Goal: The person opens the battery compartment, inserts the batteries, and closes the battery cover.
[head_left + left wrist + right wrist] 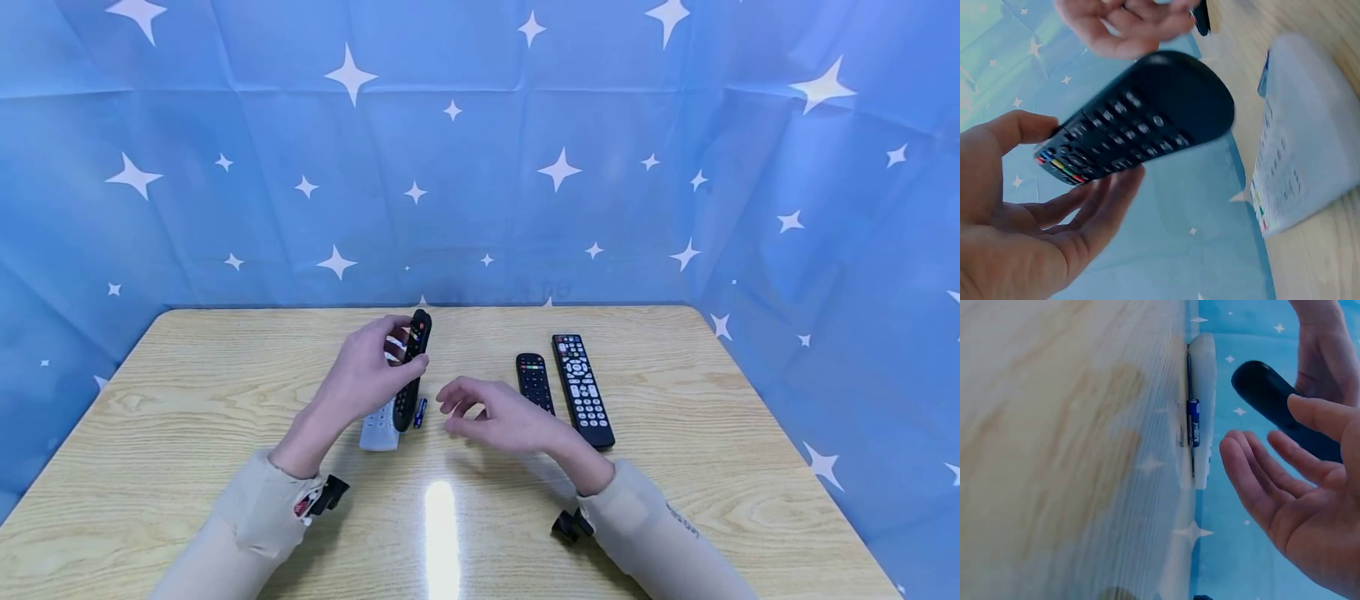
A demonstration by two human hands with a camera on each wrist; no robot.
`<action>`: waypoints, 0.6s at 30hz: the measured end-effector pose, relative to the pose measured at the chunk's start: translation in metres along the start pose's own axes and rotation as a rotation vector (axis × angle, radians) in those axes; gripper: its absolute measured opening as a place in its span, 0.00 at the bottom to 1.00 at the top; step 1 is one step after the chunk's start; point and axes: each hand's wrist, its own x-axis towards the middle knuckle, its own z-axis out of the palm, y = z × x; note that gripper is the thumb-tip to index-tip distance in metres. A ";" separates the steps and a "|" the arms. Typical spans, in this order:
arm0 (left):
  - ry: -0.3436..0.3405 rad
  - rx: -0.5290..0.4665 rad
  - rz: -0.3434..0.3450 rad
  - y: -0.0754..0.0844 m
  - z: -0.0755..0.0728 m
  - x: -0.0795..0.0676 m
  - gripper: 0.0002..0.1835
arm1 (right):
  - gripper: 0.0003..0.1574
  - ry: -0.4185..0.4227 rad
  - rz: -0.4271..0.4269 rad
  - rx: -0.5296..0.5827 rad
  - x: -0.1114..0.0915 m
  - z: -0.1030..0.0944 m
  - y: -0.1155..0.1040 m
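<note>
My left hand [369, 367] grips a slim black remote control [407, 398] between thumb and fingers, holding it tilted above the table. In the left wrist view the remote's button face [1129, 119] shows, its rounded end pointing away from the palm. Under the left hand a white remote control [378, 433] lies on the table, partly hidden. A small blue battery [420, 413] lies close to its right side. My right hand [498, 414] hovers to the right of the battery, fingers loosely bent and nothing held. In the right wrist view its palm [1310, 519] overlaps the black remote.
Two more black remotes lie to the right: a shorter one [533, 382], partly covered by the right hand, and a longer one [583, 392] with pale buttons. The wooden table [675, 400] ends at a blue star-patterned cloth [480, 208] at the back and sides.
</note>
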 end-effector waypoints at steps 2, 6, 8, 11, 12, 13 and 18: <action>-0.015 -0.053 -0.013 0.001 0.001 0.000 0.31 | 0.24 0.010 0.000 0.026 0.001 0.001 0.000; -0.037 -0.130 -0.041 0.003 0.001 0.000 0.30 | 0.30 0.032 0.006 0.058 0.002 0.002 -0.002; -0.047 -0.170 -0.052 0.004 0.001 0.000 0.29 | 0.32 0.043 0.016 0.072 0.002 0.003 -0.002; -0.063 -0.252 -0.066 0.005 0.002 0.001 0.29 | 0.34 0.060 0.031 0.095 0.003 0.004 -0.003; -0.067 -0.281 -0.070 0.004 0.002 0.001 0.29 | 0.35 0.065 0.033 0.106 0.003 0.004 -0.003; -0.068 -0.311 -0.073 0.004 0.003 0.001 0.29 | 0.36 0.071 0.036 0.119 0.003 0.005 -0.003; -0.074 -0.494 -0.094 0.002 0.007 0.003 0.28 | 0.40 0.111 0.047 0.176 0.004 0.008 -0.003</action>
